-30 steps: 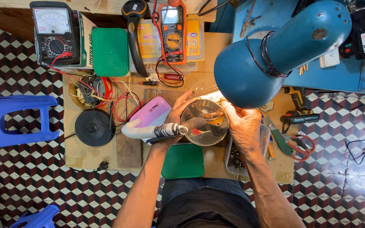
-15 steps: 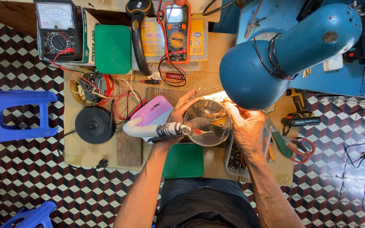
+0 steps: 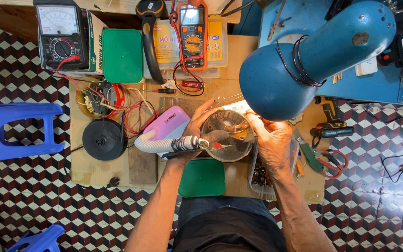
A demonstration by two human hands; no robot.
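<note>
While both hands steady it under the lamp light, the round metal bowl-shaped part sits at the middle of the low workbench, its open face turned up toward the camera; being round, it shows no long axis. The left hand has its fingers spread along the part's left rim, touching it, and the right hand is curled around the right rim, so the part is gripped between the two. Just below the left hand's grip lies a white rotary tool, its long axis running left to right, with the ribbed chuck end pointing right at the bowl's lower left edge; whether the left hand also pinches it cannot be told. Behind that tool, beside the left wrist, sits a pink-lilac box. Above the right hand's grip, the big blue lamp shade hangs close and hides the part's upper right rim. Nearer the body than the grip lies a green lid. Left of the grip, well apart, rest a black disc and a tangle of red wires. Beyond the grip stand an orange multimeter, an analogue meter and a green box. Right of the right hand lie green-handled pliers
</note>
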